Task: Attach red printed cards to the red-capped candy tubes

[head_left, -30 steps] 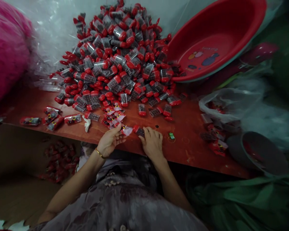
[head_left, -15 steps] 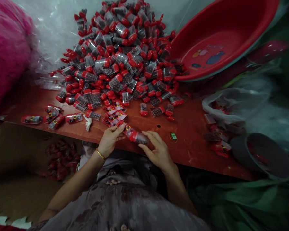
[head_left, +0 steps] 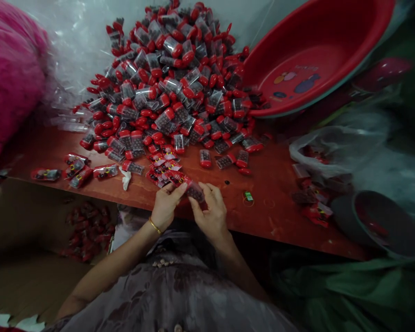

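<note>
A small clear plastic container with dark contents (head_left: 194, 191) is held in front of me, its left end in or against a red printed plastic wrapper (head_left: 176, 177). My left hand (head_left: 166, 206) pinches the wrapper and the container's left end between thumb and fingers. The container's right end is gripped by my right hand (head_left: 210, 210), thumb below and fingers above. Just beyond my fingers, more red printed wrappers (head_left: 162, 165) lie overlapping on the table. Behind them rises a large pile of red-capped clear containers (head_left: 166, 118).
Several wrapped containers (head_left: 105, 171) and a white scrap (head_left: 125, 179) lie left on the red-brown table (head_left: 259, 221). A red basin (head_left: 318, 60) leans behind at right. A grey bowl (head_left: 346, 223) and clear bag (head_left: 335, 138) stand right. Below left, a cardboard box (head_left: 27, 221) holds red packets.
My right hand has moved left and toward my left hand, pushing the container further into the wrapper. My left hand has shifted slightly right, its thumb now over the container's end.
</note>
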{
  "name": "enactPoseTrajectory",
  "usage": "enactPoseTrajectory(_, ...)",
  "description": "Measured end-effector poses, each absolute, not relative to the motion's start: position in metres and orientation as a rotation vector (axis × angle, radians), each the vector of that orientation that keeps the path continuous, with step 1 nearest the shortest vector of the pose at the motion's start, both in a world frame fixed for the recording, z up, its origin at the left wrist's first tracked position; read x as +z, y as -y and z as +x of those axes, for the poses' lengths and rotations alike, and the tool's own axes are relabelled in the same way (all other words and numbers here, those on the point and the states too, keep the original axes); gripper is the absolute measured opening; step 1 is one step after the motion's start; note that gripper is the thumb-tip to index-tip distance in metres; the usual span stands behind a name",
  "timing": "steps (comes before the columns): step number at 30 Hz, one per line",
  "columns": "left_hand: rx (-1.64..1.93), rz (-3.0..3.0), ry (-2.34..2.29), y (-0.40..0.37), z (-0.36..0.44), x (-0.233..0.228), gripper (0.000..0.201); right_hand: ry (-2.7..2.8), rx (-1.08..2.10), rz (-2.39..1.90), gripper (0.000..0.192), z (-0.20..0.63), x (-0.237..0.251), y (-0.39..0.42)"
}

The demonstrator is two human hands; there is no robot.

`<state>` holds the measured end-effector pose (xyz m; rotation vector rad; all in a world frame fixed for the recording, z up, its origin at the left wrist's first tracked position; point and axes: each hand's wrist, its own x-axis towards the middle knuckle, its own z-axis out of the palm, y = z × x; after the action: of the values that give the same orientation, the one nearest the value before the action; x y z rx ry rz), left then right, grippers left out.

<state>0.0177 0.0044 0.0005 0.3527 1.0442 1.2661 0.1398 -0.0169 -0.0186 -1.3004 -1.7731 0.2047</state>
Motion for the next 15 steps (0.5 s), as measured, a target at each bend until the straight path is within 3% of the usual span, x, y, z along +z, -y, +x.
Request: enactPoseTrajectory(15, 1.27, 0.502, -1.005, -0.01, 0.021, 0.008, 0.029, 1.537, 0.369, -1.271, 0.03, 0.115, -0.019, 0.017)
